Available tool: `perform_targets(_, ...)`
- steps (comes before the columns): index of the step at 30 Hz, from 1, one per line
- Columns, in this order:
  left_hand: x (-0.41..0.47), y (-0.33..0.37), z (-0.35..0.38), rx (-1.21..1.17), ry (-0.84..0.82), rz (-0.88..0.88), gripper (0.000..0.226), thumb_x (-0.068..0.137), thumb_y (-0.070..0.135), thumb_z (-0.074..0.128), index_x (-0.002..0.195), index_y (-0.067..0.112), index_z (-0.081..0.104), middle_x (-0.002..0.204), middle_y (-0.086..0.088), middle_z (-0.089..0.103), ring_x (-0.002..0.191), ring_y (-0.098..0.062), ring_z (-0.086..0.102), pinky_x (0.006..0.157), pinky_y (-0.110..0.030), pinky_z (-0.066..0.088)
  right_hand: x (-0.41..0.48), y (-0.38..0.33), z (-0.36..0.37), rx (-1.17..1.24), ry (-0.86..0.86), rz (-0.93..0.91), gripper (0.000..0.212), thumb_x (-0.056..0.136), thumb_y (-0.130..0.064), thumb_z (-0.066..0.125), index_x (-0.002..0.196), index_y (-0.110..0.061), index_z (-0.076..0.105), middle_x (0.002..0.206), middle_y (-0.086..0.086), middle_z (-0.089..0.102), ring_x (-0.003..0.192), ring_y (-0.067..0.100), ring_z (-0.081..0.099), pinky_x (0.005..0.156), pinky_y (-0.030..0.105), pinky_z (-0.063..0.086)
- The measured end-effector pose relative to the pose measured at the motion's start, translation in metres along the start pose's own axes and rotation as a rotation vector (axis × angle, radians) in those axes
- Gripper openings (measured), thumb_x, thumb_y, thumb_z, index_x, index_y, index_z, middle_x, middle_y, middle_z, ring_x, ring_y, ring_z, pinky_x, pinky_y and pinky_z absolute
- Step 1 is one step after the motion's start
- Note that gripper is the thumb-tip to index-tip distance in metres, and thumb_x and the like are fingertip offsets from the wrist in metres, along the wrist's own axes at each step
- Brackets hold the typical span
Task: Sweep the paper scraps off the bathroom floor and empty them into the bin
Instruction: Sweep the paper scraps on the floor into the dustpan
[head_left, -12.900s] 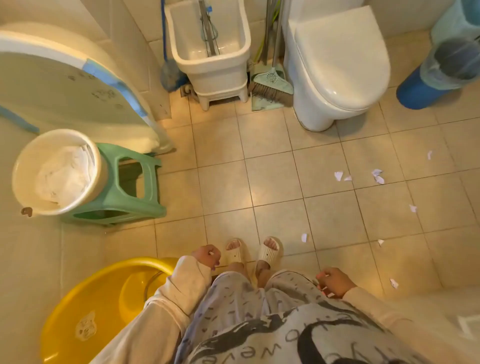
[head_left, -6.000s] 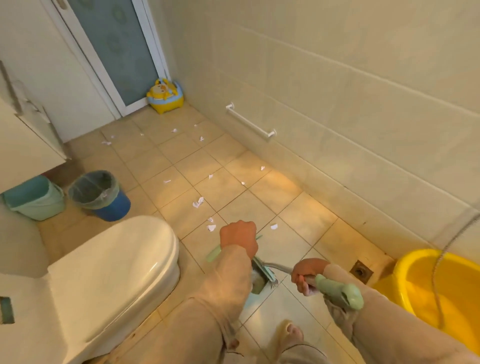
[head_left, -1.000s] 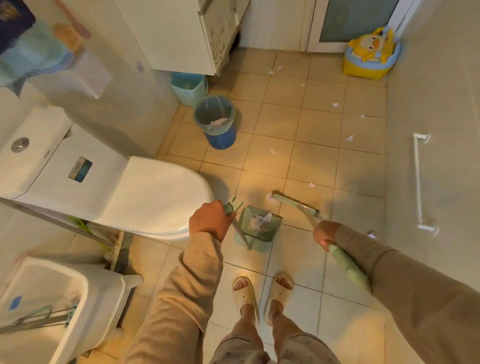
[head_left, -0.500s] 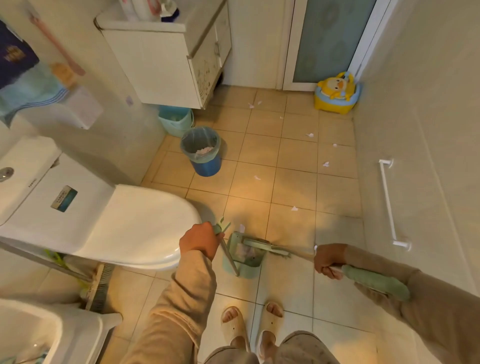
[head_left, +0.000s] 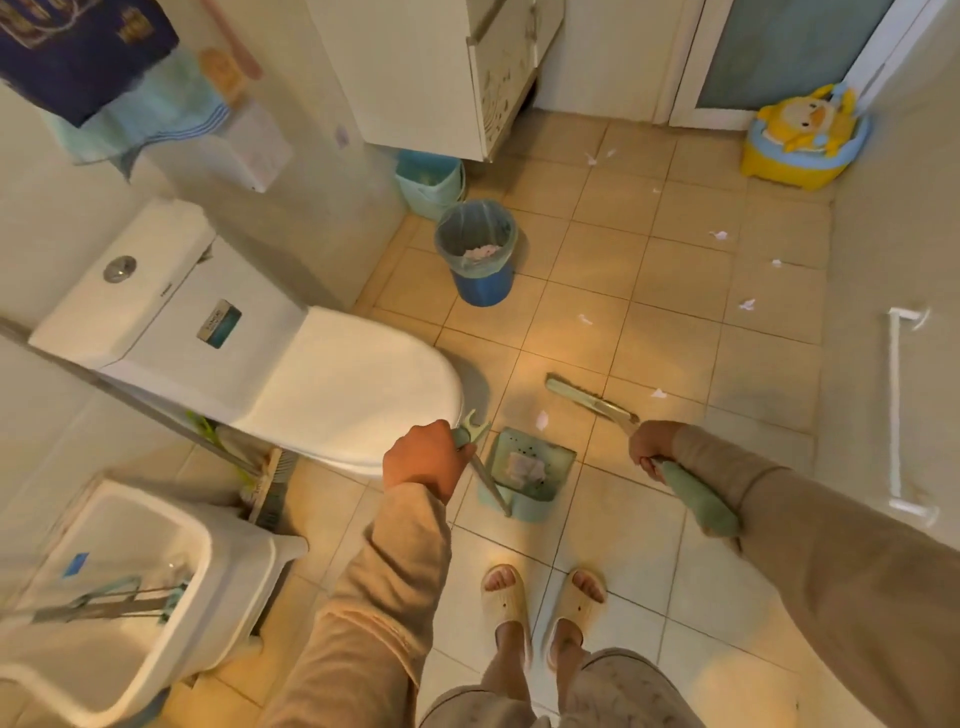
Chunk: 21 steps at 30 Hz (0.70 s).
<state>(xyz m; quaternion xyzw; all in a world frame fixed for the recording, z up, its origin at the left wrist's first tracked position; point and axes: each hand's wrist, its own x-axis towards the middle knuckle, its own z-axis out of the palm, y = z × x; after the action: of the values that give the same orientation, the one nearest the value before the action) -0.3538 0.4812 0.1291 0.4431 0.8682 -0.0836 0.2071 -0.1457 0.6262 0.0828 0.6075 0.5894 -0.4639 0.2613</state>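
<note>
The coming stroke turns on one scrap (head_left: 542, 420): it lies on the floor between the broom head (head_left: 589, 401) and the open mouth of the dustpan (head_left: 530, 470), just beyond the pan's front lip and just on the near-left side of the bristles. The right hand (head_left: 652, 449) is clamped around the broom handle, and the broom's long axis runs from that hand forward and to the left, so a short pull back toward the left hand should carry the scrap into the pan. The left hand (head_left: 423, 460) is closed on the upright dustpan handle, with the pan sitting on the floor just right of it and already holding a small heap of paper. A second scrap (head_left: 658, 394) lies ahead of the right hand, on the far side of the broom and nearer that hand. More scraps (head_left: 747, 304) are scattered well ahead and to the right, and the lined bin (head_left: 477, 253) stands well ahead of the left hand.
</note>
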Motion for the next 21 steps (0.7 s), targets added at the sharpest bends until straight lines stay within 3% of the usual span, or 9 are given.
perform_targets(1, -0.002, 0.000, 0.003, 0.001, 0.005, 0.002, 0.042, 0.093, 0.046, 0.046, 0.107, 0.008, 0.057, 0.111, -0.014, 0.064, 0.100, -0.034, 0.061, 0.080, -0.037, 0.048, -0.002, -0.005, 0.007, -0.074, -0.005, -0.018, 0.015, 0.089, 0.002, 0.045, 0.091, 0.001, 0.060, 0.096, 0.012, 0.060, 0.080, 0.019, 0.053, 0.068, 0.020, 0.045)
perform_targets(2, -0.003, 0.002, 0.005, 0.003, 0.010, 0.008, 0.042, 0.093, 0.046, 0.046, 0.107, 0.008, 0.057, 0.110, -0.014, 0.065, 0.100, -0.034, 0.061, 0.079, -0.037, 0.048, -0.002, -0.007, 0.014, -0.142, -0.010, -0.015, 0.027, 0.089, 0.003, 0.044, 0.112, 0.006, 0.059, 0.106, 0.015, 0.059, 0.091, 0.020, 0.054, 0.078, 0.024, 0.044)
perform_targets(4, -0.005, 0.006, 0.008, 0.003, 0.015, 0.022, 0.042, 0.093, 0.046, 0.045, 0.107, 0.008, 0.057, 0.110, -0.014, 0.065, 0.100, -0.033, 0.061, 0.079, -0.037, 0.048, -0.002, -0.001, 0.028, -0.148, -0.067, 0.006, 0.042, 0.089, 0.004, 0.044, 0.131, 0.012, 0.049, 0.112, 0.021, 0.059, 0.091, 0.024, 0.058, 0.083, 0.024, 0.048)
perform_targets(6, -0.004, 0.006, 0.009, 0.004, 0.017, 0.028, 0.042, 0.093, 0.046, 0.045, 0.108, 0.009, 0.057, 0.110, -0.013, 0.066, 0.100, -0.033, 0.062, 0.078, -0.036, 0.049, -0.008, 0.014, 0.039, -0.128, -0.150, -0.028, 0.033, 0.089, 0.002, 0.045, 0.119, 0.013, 0.056, 0.109, 0.026, 0.058, 0.072, 0.013, 0.054, 0.057, 0.010, 0.052)
perform_targets(8, -0.005, 0.003, 0.009, -0.003, 0.019, 0.027, 0.042, 0.093, 0.046, 0.044, 0.108, 0.009, 0.057, 0.109, -0.012, 0.066, 0.099, -0.032, 0.062, 0.078, -0.036, 0.049, -0.020, 0.026, 0.044, -0.147, -0.112, -0.012, 0.015, 0.087, -0.002, 0.047, 0.076, 0.001, 0.057, 0.080, 0.011, 0.055, 0.053, 0.006, 0.045, 0.036, 0.009, 0.040)
perform_targets(9, -0.005, 0.001, 0.009, -0.007, 0.020, 0.027, 0.042, 0.093, 0.046, 0.044, 0.108, 0.009, 0.057, 0.109, -0.012, 0.066, 0.099, -0.032, 0.062, 0.078, -0.036, 0.049, -0.022, 0.032, 0.043, -0.136, -0.118, 0.014, 0.024, 0.086, -0.003, 0.048, 0.063, -0.009, 0.050, 0.067, 0.003, 0.053, 0.045, 0.004, 0.046, 0.033, 0.010, 0.038)
perform_targets(13, -0.007, -0.005, 0.007, -0.034, 0.005, 0.037, 0.041, 0.093, 0.045, 0.045, 0.107, 0.009, 0.057, 0.110, -0.013, 0.066, 0.099, -0.032, 0.061, 0.079, -0.036, 0.049, -0.031, 0.050, 0.026, -0.061, -0.268, 0.114, 0.035, 0.090, 0.001, 0.039, 0.056, -0.008, 0.037, 0.026, -0.001, 0.043, 0.033, 0.009, 0.044, 0.031, 0.014, 0.033)
perform_targets(15, -0.006, -0.008, 0.005, -0.067, -0.011, 0.045, 0.041, 0.092, 0.045, 0.047, 0.105, 0.009, 0.058, 0.110, -0.013, 0.065, 0.099, -0.032, 0.061, 0.079, -0.034, 0.048, -0.043, 0.060, 0.016, 0.010, -0.266, 0.164, 0.037, 0.092, 0.000, 0.037, 0.057, -0.011, 0.034, 0.023, -0.002, 0.039, 0.022, 0.006, 0.040, 0.030, 0.009, 0.029)
perform_targets(21, -0.010, -0.005, 0.007, 0.021, -0.007, 0.169, 0.040, 0.090, 0.051, 0.047, 0.099, 0.014, 0.059, 0.104, -0.008, 0.068, 0.095, -0.028, 0.062, 0.076, -0.031, 0.047, -0.051, 0.115, 0.013, 0.238, -0.230, 0.204, 0.041, 0.092, -0.006, 0.040, 0.053, -0.014, 0.033, 0.027, -0.004, 0.038, 0.022, 0.005, 0.040, 0.033, 0.008, 0.027)
